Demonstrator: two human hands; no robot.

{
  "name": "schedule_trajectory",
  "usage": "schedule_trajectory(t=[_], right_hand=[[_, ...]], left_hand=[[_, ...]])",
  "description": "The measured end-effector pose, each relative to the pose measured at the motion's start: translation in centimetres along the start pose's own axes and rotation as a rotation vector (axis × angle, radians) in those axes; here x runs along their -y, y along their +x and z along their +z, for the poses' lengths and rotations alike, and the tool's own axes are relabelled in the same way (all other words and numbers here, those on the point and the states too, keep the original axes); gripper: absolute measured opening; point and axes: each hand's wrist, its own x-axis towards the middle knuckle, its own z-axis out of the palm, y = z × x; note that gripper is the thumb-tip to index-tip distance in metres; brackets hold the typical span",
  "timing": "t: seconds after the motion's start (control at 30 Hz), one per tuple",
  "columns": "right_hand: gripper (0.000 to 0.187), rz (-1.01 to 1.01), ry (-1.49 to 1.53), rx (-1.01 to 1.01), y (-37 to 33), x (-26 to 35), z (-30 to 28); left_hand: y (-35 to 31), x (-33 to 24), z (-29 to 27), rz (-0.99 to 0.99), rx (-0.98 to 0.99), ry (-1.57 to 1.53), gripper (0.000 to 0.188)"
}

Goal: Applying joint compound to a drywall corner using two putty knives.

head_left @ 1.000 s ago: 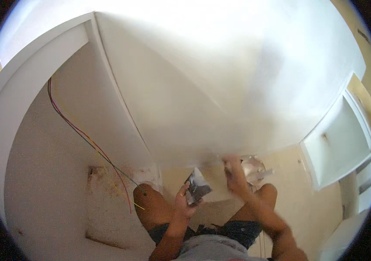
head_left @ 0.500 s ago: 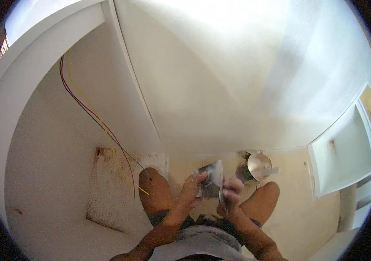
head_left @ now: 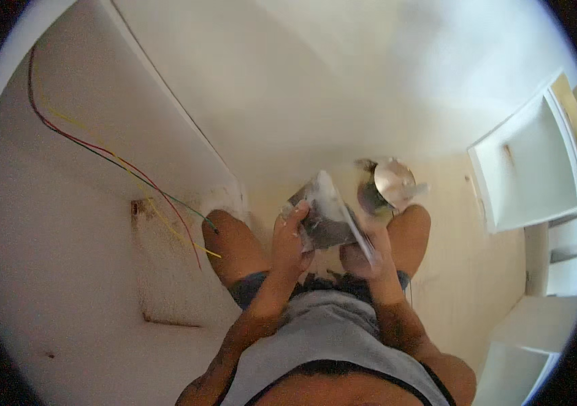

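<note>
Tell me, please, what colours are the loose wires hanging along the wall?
The wires are red, yellow and a dark green, clearest in the head view.

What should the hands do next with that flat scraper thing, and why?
Probably draw the narrow blade in the right hand across the flat plate that the left hand holds: white paste coats both, and the blade already rests on the plate.

Right hand [head_left: 364, 254] smeared by motion blur, its thin blade [head_left: 359, 233] barely made out, flat tool [head_left: 322, 213] partly covered by left hand [head_left: 290, 237], open tin [head_left: 386, 184] blurred, contents unreadable, forearms cut off at lower edge.
</note>
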Motion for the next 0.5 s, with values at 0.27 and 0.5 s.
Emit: schedule_trajectory(t=[0.27,0.5], right_hand=[[0.05,-0.028,0.555,-0.514,1.1,-7.2,-0.9],[0.049,-0.113,-0.367,-0.65,1.3,-6.3,-1.8]], left_hand=[[-1.9,1.0,3.0,0.086,-0.195,0.125,0.03],[-0.9,0.8,0.4,0.243,-0.352,0.531,0.025]])
